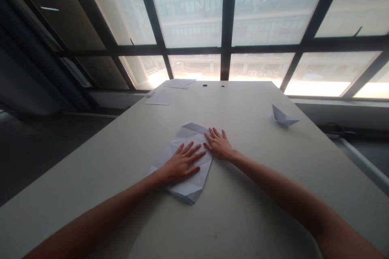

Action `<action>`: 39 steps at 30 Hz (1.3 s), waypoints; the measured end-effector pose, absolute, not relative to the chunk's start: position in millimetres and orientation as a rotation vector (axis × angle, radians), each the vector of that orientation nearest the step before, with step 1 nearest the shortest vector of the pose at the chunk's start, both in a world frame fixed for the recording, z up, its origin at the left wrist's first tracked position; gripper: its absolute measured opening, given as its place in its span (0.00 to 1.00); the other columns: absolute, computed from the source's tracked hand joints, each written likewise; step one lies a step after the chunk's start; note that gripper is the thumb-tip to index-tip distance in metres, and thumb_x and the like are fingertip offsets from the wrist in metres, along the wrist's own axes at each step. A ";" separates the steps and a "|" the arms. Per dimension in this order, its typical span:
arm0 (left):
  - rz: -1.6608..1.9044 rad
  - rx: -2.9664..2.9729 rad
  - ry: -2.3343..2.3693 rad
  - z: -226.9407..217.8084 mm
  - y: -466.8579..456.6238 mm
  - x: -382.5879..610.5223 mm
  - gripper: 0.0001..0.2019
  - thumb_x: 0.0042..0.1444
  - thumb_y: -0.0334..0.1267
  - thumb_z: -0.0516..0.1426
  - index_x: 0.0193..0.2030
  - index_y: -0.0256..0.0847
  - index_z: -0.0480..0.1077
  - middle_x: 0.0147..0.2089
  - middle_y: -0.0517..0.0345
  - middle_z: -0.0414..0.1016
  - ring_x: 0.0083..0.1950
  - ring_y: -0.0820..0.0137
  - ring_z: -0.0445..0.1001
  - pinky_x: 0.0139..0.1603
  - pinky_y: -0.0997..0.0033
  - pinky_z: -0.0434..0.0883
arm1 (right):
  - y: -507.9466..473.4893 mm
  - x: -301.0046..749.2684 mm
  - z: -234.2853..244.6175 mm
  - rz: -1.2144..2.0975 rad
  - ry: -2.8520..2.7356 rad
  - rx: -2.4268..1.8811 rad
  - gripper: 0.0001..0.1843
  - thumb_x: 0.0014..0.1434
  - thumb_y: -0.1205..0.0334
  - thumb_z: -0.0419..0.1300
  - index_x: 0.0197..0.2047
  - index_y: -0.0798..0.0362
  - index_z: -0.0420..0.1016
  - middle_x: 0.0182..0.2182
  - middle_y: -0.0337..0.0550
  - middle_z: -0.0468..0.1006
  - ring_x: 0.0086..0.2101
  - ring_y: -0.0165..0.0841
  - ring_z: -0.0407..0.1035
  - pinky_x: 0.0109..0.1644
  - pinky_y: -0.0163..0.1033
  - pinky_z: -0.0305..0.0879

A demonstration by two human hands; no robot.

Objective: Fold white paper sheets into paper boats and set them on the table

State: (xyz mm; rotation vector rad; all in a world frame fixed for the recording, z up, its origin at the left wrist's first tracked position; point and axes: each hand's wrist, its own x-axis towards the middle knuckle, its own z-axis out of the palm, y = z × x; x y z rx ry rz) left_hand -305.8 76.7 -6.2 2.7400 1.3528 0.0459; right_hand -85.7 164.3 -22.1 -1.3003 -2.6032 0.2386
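A creased white sheet of paper [190,137] lies partly folded in the middle of the pale table [121,149]. My left hand [181,164] rests flat on the sheet with its fingers spread. At the sheet's right edge my right hand [219,145] presses down, fingers stretched out and pointing left onto the paper. Neither hand holds anything.
A folded white paper boat [283,116] stands at the right of the table. Loose sheets of paper [170,90] lie at the far left corner. Two small dark holes [213,85] sit near the far edge. Large windows [225,16] rise behind the table.
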 end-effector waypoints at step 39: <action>0.950 1.787 1.221 -18.5 232.5 -179.1 0.16 0.55 0.39 0.52 0.42 0.33 0.76 0.34 0.51 0.78 0.26 0.73 0.69 0.26 0.75 0.65 | 145.7 30.2 13.9 0.098 -2.115 -1.296 0.18 0.66 0.64 0.52 0.57 0.53 0.72 0.56 0.52 0.72 0.57 0.40 0.63 0.62 0.46 0.58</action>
